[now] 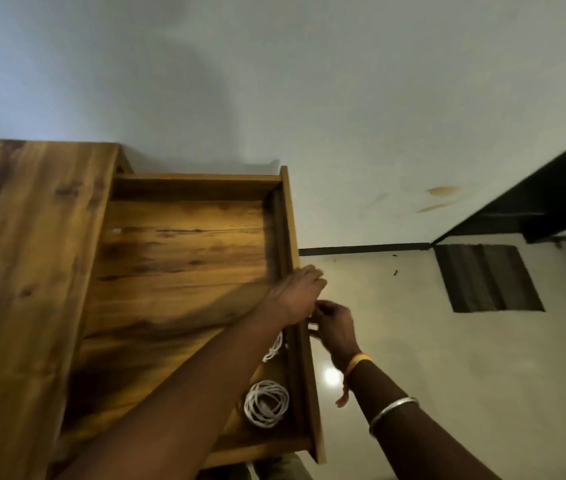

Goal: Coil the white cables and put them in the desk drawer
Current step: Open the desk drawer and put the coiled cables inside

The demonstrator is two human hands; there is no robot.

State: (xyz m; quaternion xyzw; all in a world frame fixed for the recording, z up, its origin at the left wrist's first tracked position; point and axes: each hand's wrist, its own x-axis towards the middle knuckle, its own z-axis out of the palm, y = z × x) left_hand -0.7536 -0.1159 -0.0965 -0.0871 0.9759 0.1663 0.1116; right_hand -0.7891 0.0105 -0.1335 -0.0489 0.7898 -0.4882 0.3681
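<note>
Head view: the open wooden desk drawer [184,258] sticks out from under the brown wooden worktop [25,271]. Both coils are already inside, up against the drawer's wooden front panel [286,220]. The round coiled white cable [267,403] lies in plain sight. The second white cable coil [272,348] is half hidden under the left forearm.

The left hand [300,292] reaches across the drawer, fingers curled over the front panel's top edge and gripping it. The right hand [335,327] is at the panel's outer face with fingers bent. It's too blurred to tell if it's pinching a pull or just touching.

Looks like the close-up step; coiling seems done. To do it well:
- push square on the panel with both hands so it doesn't rack
- move the left fingers off the top edge before it meets the worktop — pinch risk
- go slow; loose coils may spring or slide, and a loop over the rim would jam
</note>
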